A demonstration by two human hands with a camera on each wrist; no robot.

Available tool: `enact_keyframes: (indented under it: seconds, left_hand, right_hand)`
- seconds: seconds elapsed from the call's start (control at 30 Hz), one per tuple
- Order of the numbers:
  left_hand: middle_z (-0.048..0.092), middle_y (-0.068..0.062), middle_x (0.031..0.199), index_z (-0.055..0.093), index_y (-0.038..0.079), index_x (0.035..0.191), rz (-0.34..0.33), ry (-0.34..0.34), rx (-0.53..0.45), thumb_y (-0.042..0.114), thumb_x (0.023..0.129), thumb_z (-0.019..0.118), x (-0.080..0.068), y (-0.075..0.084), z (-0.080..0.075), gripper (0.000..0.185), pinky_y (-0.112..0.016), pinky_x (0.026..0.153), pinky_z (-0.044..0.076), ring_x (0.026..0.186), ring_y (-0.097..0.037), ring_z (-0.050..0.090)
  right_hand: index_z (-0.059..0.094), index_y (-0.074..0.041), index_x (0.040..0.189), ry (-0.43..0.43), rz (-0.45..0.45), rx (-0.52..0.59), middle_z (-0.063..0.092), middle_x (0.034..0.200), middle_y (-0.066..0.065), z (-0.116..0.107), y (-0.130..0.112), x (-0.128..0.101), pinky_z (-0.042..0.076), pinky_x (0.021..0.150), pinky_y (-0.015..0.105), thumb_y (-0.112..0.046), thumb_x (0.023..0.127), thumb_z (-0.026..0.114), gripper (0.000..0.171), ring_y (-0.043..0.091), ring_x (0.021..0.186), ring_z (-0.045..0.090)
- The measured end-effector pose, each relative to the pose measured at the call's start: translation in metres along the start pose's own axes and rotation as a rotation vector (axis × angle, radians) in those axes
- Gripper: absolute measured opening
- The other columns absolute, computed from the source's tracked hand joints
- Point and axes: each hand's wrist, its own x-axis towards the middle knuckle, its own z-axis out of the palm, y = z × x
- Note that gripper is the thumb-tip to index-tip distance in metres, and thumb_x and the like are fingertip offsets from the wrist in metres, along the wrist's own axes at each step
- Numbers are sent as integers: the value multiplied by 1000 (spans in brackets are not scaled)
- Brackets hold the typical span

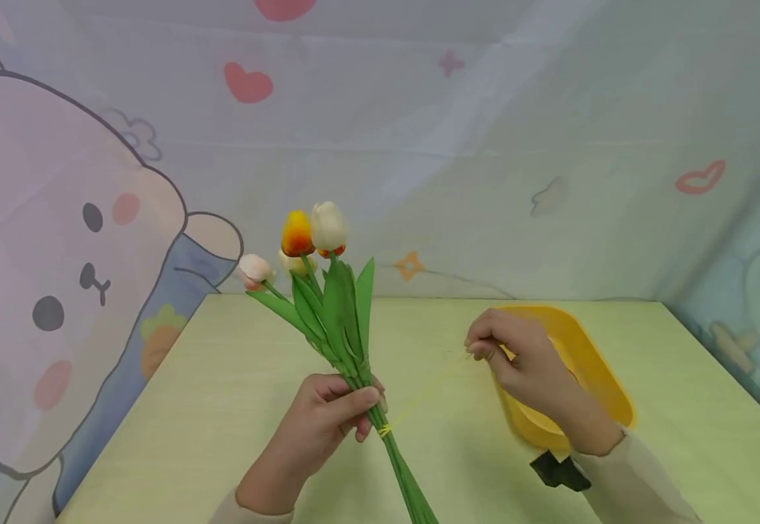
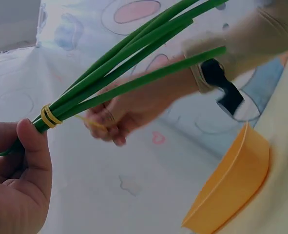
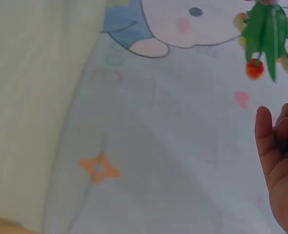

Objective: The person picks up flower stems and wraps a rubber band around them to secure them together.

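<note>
**What I count on my screens**

I count two hands: one left hand (image 1: 327, 415) and one right hand (image 1: 520, 360). There is one bunch of tulips (image 1: 327, 306), and in it I can make out five flower heads: one orange (image 1: 298, 233), two white (image 1: 328, 225), one pale pink (image 1: 255, 269), and one red-orange head mostly hidden behind the leaves. I cannot count the stems exactly where they press together. One yellow rubber band (image 2: 48, 117) circles them. One yellow tray (image 1: 599, 378) sits on one pale green table (image 1: 223, 407). One black wrist strap (image 1: 558, 471) shows.
</note>
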Motion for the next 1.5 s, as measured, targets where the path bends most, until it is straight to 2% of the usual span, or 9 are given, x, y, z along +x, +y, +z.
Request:
enact_keyframes:
  seconds: [0.13,0.23,0.47,0.67,0.83,0.97,1.07,1.23,1.5]
  left_hand:
    - [63,4,90,75,17,85,-7,-61,-138,6,97,54,-1,1,0,27,-13,58,46,61,2,57]
    - [63,7,84,74,16,88,-22,-49,-184,8,98,52,-1,0,0,25,-12,58,44,61,4,56]
    - [62,4,86,73,13,93,39,104,-209,8,100,51,-2,1,2,23,-11,59,46,64,2,57]
    - [65,1,90,74,15,85,200,332,-18,2,96,56,1,-6,7,25,-18,61,50,65,-3,59]
    - [67,-3,85,72,-2,85,438,417,293,-10,89,60,5,-19,5,15,-22,56,53,62,-6,60]
    - [64,-9,71,68,-9,87,583,420,588,-14,84,64,7,-26,0,8,-20,52,51,54,-7,57]
    - [60,-7,62,71,-5,86,547,424,727,-9,84,67,6,-27,-2,6,-20,49,50,50,-7,54]
    - [57,-7,58,71,-5,86,291,373,647,-1,88,66,5,-24,-3,7,-25,47,49,50,-6,53]
    - [59,0,65,65,-17,92,-12,247,379,3,91,63,6,-11,-4,20,-25,56,52,54,-9,55]
  right_hand:
    - [60,-4,85,17,87,137,59,77,4,44,5,-17,51,57,18,-6,94,58,9,11,63,56]
    - [60,0,86,-4,284,345,59,76,9,80,-7,-28,53,57,23,6,90,60,7,12,62,58]
    - [51,16,88,-7,681,855,54,81,1,131,-54,-35,54,64,22,-2,97,52,21,4,69,56]
    - [52,-8,88,105,1056,1157,50,82,-4,146,-85,-32,50,71,21,-10,100,50,13,8,72,53]
    - [54,-8,87,291,1176,1161,50,79,-1,151,-99,-27,50,68,22,-6,100,49,14,10,69,51]
    - [51,5,95,411,1156,969,48,79,0,145,-99,-26,51,68,23,-4,99,50,10,11,68,51]
    - [49,11,100,454,1125,830,49,79,0,135,-92,-26,51,69,23,-6,98,53,18,11,67,53]
    - [54,6,95,403,978,710,53,89,1,114,-77,-27,50,67,20,-8,96,56,14,9,70,52]
    - [56,-9,95,126,461,995,54,96,-5,71,-51,-38,48,66,19,2,101,40,20,10,74,48]
